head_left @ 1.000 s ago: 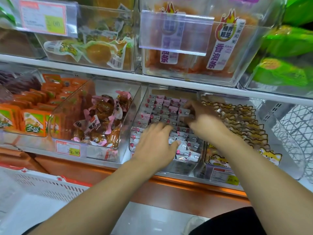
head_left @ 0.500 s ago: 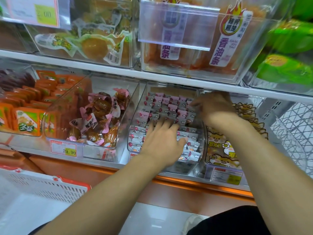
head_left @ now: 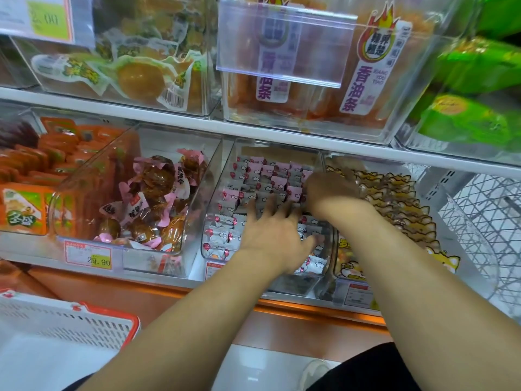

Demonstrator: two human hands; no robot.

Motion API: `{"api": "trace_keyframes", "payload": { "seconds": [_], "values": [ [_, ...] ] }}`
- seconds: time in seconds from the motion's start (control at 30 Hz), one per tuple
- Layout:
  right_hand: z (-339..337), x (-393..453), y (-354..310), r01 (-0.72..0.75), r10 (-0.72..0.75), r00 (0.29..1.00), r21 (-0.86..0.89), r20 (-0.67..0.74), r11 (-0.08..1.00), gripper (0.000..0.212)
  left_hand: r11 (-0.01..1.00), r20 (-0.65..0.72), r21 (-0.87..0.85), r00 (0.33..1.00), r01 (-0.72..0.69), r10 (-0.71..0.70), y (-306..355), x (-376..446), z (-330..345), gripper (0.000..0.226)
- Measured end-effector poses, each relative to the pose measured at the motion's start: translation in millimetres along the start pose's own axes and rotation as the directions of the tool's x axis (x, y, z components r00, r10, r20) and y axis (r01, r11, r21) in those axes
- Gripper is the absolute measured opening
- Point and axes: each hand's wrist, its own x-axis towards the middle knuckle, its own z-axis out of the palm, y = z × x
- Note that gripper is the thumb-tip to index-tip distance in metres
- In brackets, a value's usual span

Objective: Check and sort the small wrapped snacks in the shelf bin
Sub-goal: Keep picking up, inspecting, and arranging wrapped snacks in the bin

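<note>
Right now both of my hands are down in the clear shelf bin point(head_left: 217, 193) of small wrapped snacks point(head_left: 255, 176), which sits on the lower shelf between the bin of pink-wrapped brown sweets point(head_left: 152, 198) and the bin of cat-printed packets point(head_left: 394, 198). My left hand point(head_left: 275, 235) lies palm down over the front half of the rows, fingers spread and fairly straight, though they blur at the tips, so I cannot say which packets they touch. It covers most of the front packets; only a few white ones peek out beside my wrist. My right hand point(head_left: 332, 190) is further back against the right wall of the bin, smeared by motion and in shadow; its fingers are turned away from me, and I cannot tell whether they grip a packet or lie loose. A white basket with a red rim point(head_left: 84, 325) is cut off at the lower left edge.
</note>
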Motion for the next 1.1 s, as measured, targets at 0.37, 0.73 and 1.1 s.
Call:
{"api": "trace_keyframes", "payload": {
  "seconds": [0.37,0.73,1.1],
  "values": [
    [-7,-16,16,-0.057,0.151,0.941,0.299,-0.302,0.953,0.014,0.999,-0.019,-0.006,0.999,-0.036,0.036,-7,-9,0,0.076],
    [-18,-33,12,0.031,-0.027,0.997,0.047,-0.070,0.998,0.023,0.999,-0.069,-0.018,0.997,-0.034,0.032,-8,-13,4,0.075],
    [-14,-47,11,0.052,-0.011,0.972,0.170,-0.234,0.984,0.019,0.999,-0.068,-0.001,0.997,-0.033,0.033,-7,-15,3,0.074]
  ]
}}
